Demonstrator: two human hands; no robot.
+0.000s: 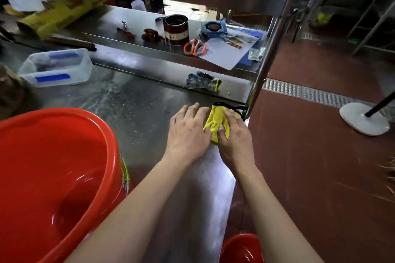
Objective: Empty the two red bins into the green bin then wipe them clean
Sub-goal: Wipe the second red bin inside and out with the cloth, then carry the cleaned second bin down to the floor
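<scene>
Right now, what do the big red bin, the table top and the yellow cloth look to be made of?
The big red bin looks like glossy moulded plastic: smooth wall, bright highlights. The table top looks like brushed stainless steel, grey with dull reflections and fine scratches. The yellow cloth looks like soft, matte fabric, possibly microfibre, bunching into folds under both hands.

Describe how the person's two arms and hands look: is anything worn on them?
Both forearms are bare up to the frame's edge: no sleeves show. The left hand and the right hand wear no gloves; no rings, watch or bracelet show on either. The visible fingernails look short and unpainted.
</scene>
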